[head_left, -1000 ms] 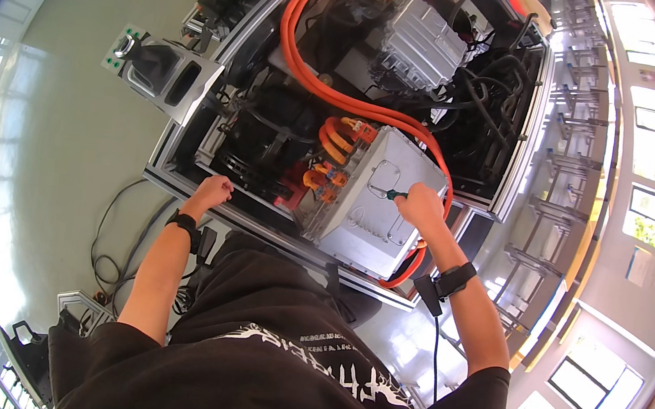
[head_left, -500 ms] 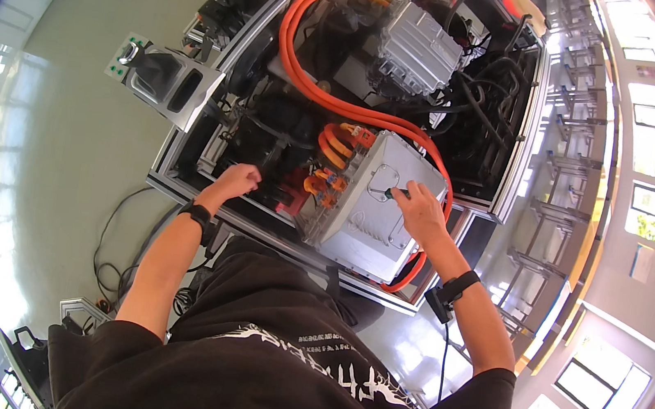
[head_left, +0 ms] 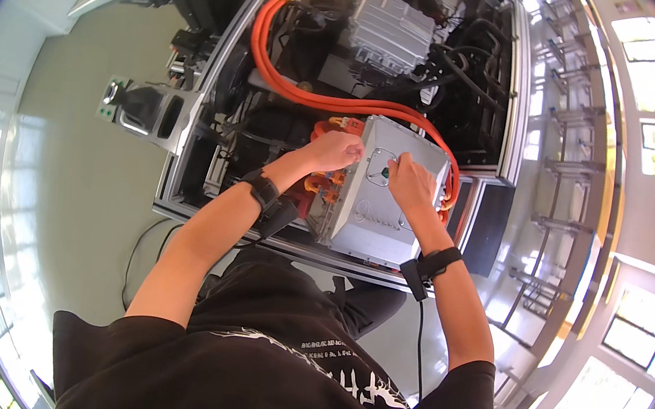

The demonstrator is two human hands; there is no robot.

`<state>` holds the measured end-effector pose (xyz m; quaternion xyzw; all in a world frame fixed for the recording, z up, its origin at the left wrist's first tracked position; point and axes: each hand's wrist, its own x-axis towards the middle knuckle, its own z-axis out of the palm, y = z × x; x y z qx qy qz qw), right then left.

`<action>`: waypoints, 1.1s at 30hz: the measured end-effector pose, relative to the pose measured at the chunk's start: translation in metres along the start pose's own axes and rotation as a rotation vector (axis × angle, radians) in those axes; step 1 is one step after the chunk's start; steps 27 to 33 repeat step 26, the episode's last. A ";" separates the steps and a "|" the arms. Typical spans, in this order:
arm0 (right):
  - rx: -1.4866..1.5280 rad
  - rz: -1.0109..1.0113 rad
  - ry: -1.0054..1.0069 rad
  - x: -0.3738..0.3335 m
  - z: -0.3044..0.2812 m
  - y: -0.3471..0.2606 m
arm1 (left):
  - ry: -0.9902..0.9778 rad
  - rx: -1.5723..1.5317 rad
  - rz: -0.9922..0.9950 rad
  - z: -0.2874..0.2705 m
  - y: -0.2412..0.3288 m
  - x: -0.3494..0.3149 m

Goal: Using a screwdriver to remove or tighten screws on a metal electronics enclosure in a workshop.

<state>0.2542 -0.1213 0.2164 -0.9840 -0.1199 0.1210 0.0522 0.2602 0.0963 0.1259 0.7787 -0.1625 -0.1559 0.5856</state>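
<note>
A silver metal box (head_left: pixel 376 215) with raised rounded outlines on its lid lies in the near part of an open machine frame. Over its upper lid my right hand (head_left: pixel 412 187) is closed on a small screwdriver (head_left: pixel 385 172); only a dark green bit of it shows past the fingers. My left hand (head_left: pixel 336 153) hovers by the box's left edge, fingers curled together; whatever they hold, if anything, is hidden. Below it, orange cable connectors (head_left: pixel 322 185) line the box's left side. Thick orange cables (head_left: pixel 316 101) run behind the box and round its right side.
Farther back sits a second, ribbed silver housing (head_left: pixel 390 31) among black hoses (head_left: pixel 465 70). The aluminium frame rail (head_left: pixel 217 223) borders the near side. A gear shifter console (head_left: pixel 149 111) juts out at the left. Metal racks (head_left: pixel 568 166) stand at the right.
My left hand has moved right and away from me, from the frame's near left corner to the box's edge. My right hand stays over the lid, with less of the screwdriver showing.
</note>
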 end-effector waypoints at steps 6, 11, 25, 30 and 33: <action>-0.089 -0.107 0.025 -0.006 0.008 0.019 | -0.124 0.061 0.053 0.046 0.012 0.045; -0.388 -0.436 0.116 -0.010 0.020 0.016 | -0.316 0.051 0.189 0.061 -0.015 0.065; -0.022 0.180 -0.108 0.011 -0.006 -0.034 | -0.177 -0.273 -0.193 0.060 -0.043 0.055; -0.005 0.176 -0.076 0.014 -0.009 -0.034 | -0.209 -0.254 -0.178 0.049 -0.050 0.069; -0.005 0.176 -0.076 0.014 -0.009 -0.034 | -0.209 -0.254 -0.178 0.049 -0.050 0.069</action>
